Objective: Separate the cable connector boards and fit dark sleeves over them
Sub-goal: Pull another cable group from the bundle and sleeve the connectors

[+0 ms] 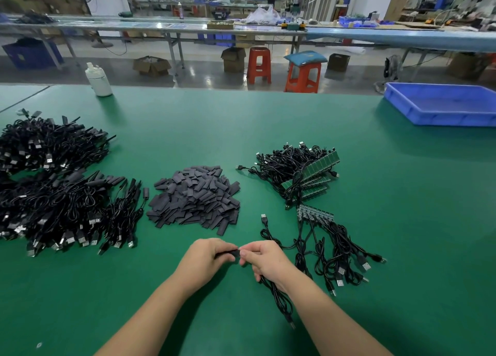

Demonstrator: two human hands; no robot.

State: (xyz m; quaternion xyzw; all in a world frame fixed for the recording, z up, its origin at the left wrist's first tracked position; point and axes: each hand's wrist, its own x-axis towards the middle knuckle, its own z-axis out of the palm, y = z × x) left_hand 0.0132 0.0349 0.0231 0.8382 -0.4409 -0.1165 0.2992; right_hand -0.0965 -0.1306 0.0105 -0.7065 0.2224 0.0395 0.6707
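Note:
My left hand (206,256) and my right hand (264,261) meet low in the middle of the green table. Between their fingertips sits a dark sleeve (233,253), which my left hand pinches. My right hand grips a black cable (279,299) that trails down under my wrist; its board end is hidden at the sleeve. Beyond my hands lies a pile of loose dark sleeves (194,194). To the right, a strip of joined green boards (315,212) has cables fanned out below it. A bigger bundle of boards and cables (300,170) lies behind that.
Two heaps of sleeved black cables (59,189) fill the left side of the table. A white bottle (98,80) stands at the far edge and a blue tray (440,105) at the far right. Red stools (259,65) and another bench stand beyond.

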